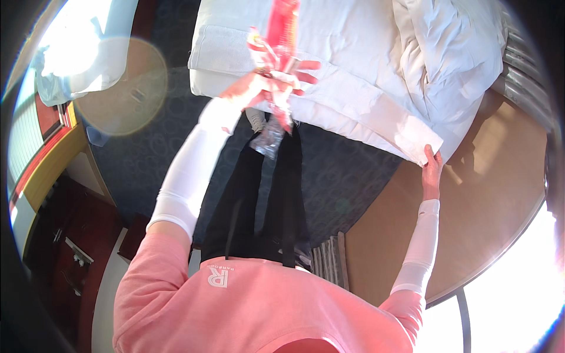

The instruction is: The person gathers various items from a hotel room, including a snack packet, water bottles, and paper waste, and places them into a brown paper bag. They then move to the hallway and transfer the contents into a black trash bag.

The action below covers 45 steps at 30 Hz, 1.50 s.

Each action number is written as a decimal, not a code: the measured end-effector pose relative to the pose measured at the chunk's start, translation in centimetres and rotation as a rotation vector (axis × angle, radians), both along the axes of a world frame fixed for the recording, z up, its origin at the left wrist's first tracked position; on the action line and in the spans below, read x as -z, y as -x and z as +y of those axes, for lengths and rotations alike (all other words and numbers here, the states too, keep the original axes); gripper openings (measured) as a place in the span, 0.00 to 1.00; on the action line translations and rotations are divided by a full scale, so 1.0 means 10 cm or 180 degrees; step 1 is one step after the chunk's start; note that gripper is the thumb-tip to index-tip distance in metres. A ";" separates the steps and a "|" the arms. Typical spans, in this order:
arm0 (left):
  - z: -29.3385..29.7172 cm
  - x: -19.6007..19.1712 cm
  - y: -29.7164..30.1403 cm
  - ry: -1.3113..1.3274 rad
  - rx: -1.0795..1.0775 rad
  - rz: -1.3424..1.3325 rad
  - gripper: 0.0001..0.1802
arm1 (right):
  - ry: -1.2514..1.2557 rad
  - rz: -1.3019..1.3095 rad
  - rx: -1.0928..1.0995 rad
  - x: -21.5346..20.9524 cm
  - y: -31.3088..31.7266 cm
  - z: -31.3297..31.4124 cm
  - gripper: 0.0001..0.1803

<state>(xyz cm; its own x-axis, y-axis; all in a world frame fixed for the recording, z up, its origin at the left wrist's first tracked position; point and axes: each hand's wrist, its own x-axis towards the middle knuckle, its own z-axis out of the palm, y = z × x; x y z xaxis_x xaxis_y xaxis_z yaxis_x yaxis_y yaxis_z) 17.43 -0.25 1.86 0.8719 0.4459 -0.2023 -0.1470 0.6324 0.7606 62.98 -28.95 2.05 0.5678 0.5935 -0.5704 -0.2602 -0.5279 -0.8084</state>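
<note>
Over the near edge of a bed (347, 35), my left hand (250, 88) grips a bright red packet (283, 26), blurred by motion, that sticks up above the fingers. Crumpled clear and red plastic wrapping (271, 140) hangs below the same hand. Some of its fingers stretch out to the right. At the right, my right hand (432, 170) pinches the end of a long white folded cloth strip (400, 123) that lies along the bed's near side. Fingers and thumb meet at the strip's corner.
White rumpled bedding (453, 41) covers the bed's right part. A tan rounded surface (471, 165) spreads beside the bed at right, with grey curtain folds (529, 82) near it. Dark patterned carpet (159, 129) lies below. Dark red furniture (65, 253) stands at left.
</note>
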 end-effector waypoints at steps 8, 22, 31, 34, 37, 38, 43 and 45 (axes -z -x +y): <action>-0.54 0.77 -0.99 0.1698 -0.0926 -0.0794 0.29 | -0.1005 0.0287 0.0232 -1.05 0.70 0.09 0.25; -0.90 0.60 1.06 0.1436 -0.1983 -0.0579 0.06 | -0.0930 0.0390 -0.1669 -1.01 3.18 1.78 0.11; -1.01 0.56 1.25 0.1152 -0.1835 0.0032 0.33 | -0.1143 -0.3119 -0.2947 0.03 2.47 2.34 0.16; -1.04 0.48 1.07 0.1289 -0.1836 -0.0010 0.29 | 0.0556 -0.3371 -0.3431 0.14 2.39 2.70 0.23; -1.03 0.50 0.86 0.1433 -0.2030 -0.0043 0.25 | 0.1259 -0.2568 -0.3874 0.13 2.33 2.85 0.33; -1.03 0.52 0.77 0.1465 -0.2006 0.0120 0.24 | 0.1115 -0.2548 -0.3877 0.12 2.30 2.86 0.31; -1.15 0.57 0.10 0.1781 -0.1779 -0.0061 0.23 | -0.0501 -0.2738 -0.3432 0.16 2.20 2.71 0.21; -1.30 0.47 -0.19 0.1914 -0.2249 0.0039 0.20 | -0.0742 -0.2622 -0.3657 0.17 2.16 2.65 0.19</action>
